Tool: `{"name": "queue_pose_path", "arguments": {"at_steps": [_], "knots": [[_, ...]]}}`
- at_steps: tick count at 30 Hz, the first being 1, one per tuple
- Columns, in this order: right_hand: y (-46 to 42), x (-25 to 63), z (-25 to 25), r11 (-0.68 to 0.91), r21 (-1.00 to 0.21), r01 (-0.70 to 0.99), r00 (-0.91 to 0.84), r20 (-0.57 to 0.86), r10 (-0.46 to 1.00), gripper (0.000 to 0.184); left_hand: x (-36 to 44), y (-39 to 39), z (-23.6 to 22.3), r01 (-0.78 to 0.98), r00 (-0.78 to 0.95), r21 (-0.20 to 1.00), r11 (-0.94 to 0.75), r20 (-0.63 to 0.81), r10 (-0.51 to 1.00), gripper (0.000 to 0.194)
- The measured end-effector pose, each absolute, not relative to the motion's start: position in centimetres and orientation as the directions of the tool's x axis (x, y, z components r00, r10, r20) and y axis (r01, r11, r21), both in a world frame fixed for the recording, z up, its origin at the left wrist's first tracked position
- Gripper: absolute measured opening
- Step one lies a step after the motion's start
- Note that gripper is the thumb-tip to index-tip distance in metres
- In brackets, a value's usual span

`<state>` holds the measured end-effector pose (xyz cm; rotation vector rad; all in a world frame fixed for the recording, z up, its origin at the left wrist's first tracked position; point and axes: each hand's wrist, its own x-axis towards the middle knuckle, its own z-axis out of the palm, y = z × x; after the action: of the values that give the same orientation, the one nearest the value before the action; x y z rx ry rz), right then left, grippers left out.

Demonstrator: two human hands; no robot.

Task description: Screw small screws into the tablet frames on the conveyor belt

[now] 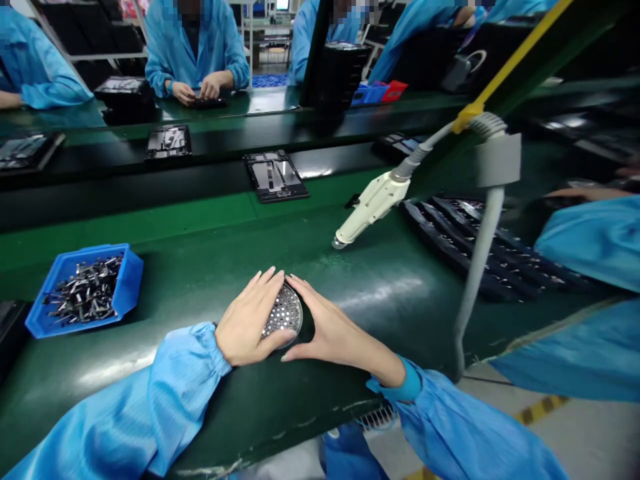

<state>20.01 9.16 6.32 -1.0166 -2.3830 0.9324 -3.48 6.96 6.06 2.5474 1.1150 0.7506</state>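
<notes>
A round, clear-rimmed dish [290, 313] with a silver perforated face is between my hands above the green work surface. My left hand [253, 317] covers its left side, with fingers along the far edge and the thumb across the near part of the face. My right hand [327, 327] curves around the right side. Its fingertips meet the left ones at the far rim, while its thumb is spread apart and a gap shows between palm and dish. The left part of the dish is hidden under my left hand.
A blue bin [133, 280] of small dark parts stands left. An electric screwdriver [370, 210] hangs ahead from a grey cable [483, 267]. Opened tablet-like devices [277, 177] lie on the dark line beyond. Black trays [480, 247] and a co-worker's sleeve [595, 233] are right.
</notes>
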Motion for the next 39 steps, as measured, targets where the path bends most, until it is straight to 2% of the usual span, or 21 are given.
{"name": "queue_pose_path", "arguments": {"at_steps": [4,9,14,20,23,30,39], "knots": [[9.4,21.5,6.4,0.419,-0.750,0.512,-0.597,0.040,0.802,0.122,-3.3,6.2,6.9,0.620,0.663,0.298,-0.726,0.297,0.687,0.081],[9.2,21.4,6.3,0.456,-0.752,0.475,-0.620,0.081,0.780,0.118,-2.7,6.2,7.6,0.659,0.682,0.241,-0.713,0.208,0.701,0.079],[9.2,21.2,6.3,0.435,-0.762,0.480,-0.611,0.066,0.789,0.120,-3.2,5.7,7.5,0.652,0.705,0.174,-0.738,0.219,0.674,0.081],[9.1,21.2,6.1,0.465,-0.766,0.444,-0.606,0.126,0.786,0.118,-3.8,5.4,7.5,0.651,0.690,0.200,-0.732,0.246,0.681,0.074],[9.1,21.1,6.1,0.485,-0.758,0.437,-0.608,0.148,0.780,0.115,-3.4,5.8,7.8,0.665,0.685,0.174,-0.726,0.245,0.686,0.074],[9.0,21.1,6.2,0.463,-0.753,0.467,-0.616,0.098,0.781,0.114,-2.6,5.7,8.1,0.664,0.701,0.120,-0.738,0.242,0.671,0.074],[8.8,21.2,6.3,0.479,-0.753,0.452,-0.611,0.130,0.781,0.114,-3.6,4.4,7.9,0.647,0.717,0.121,-0.753,0.241,0.654,0.068]]}}
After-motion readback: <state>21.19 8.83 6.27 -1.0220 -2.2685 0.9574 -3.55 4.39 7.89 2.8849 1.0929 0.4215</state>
